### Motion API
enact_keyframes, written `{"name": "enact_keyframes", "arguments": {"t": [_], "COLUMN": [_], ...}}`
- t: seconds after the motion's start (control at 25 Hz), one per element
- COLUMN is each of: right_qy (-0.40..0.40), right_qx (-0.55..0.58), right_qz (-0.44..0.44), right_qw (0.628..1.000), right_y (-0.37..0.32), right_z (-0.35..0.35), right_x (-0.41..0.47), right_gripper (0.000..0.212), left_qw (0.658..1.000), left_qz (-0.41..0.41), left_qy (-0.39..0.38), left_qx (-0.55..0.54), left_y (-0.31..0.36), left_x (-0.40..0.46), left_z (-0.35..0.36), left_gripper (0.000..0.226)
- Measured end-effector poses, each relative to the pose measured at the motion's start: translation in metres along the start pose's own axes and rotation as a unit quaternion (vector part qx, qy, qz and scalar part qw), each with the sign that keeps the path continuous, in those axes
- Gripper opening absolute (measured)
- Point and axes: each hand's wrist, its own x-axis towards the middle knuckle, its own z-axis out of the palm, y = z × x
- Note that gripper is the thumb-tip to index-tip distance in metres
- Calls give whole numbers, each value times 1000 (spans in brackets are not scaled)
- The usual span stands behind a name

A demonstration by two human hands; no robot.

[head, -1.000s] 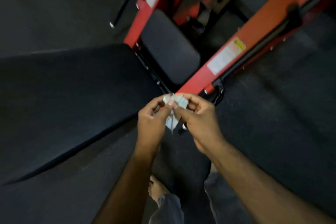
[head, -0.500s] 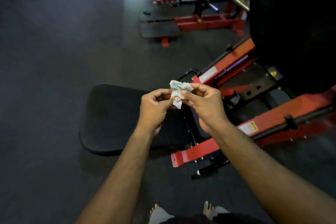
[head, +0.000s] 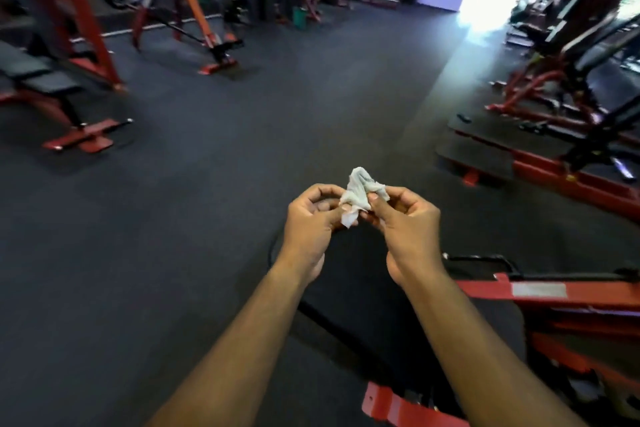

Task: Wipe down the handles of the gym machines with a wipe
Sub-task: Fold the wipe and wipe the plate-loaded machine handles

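A small crumpled white wipe [head: 360, 192] sits between both hands in front of me, above the dark floor. My left hand [head: 311, 222] pinches its lower left side with thumb and fingertips. My right hand [head: 405, 222] pinches its right side, fingers curled. Below my forearms lies a black pad [head: 391, 315] of a red-framed machine [head: 561, 291], with a thin black bar handle [head: 481, 258] just right of my right wrist.
Red-framed benches and racks stand at the left [head: 69, 87], the back [head: 194, 21] and the right [head: 561, 114]. A wide strip of dark rubber floor [head: 277, 107] runs up the middle. Bright light glares from the back right.
My head has lifted from the machine below to the gym floor ahead. Both hands keep hold of the wipe and have shifted their pinch on it slightly.
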Motion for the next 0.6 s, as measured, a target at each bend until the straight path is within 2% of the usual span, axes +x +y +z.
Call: {"name": "enact_keyframes", "arguments": {"t": [0.12,0.24,0.36,0.6], "right_qy": [-51,-42,-19,15], "right_qx": [-19,16,49,25], "right_qz": [-5,2,21,39], "right_qw": [998,999,998,999], "right_y": [21,46,60,71], "right_z": [73,161,229,304], "right_x": [20,53,91,209], "right_gripper": [11,10,8,11], "left_qw": [998,992,993,995], "left_qz": [45,62,28,-31], "left_qy": [15,62,85,47], "left_qx": [30,87,83,85], "left_y": [33,59,84,107], "left_x": [30,87,149,295], "left_z": [-63,-130,-175,-212], "left_gripper": [23,12,2,15]}}
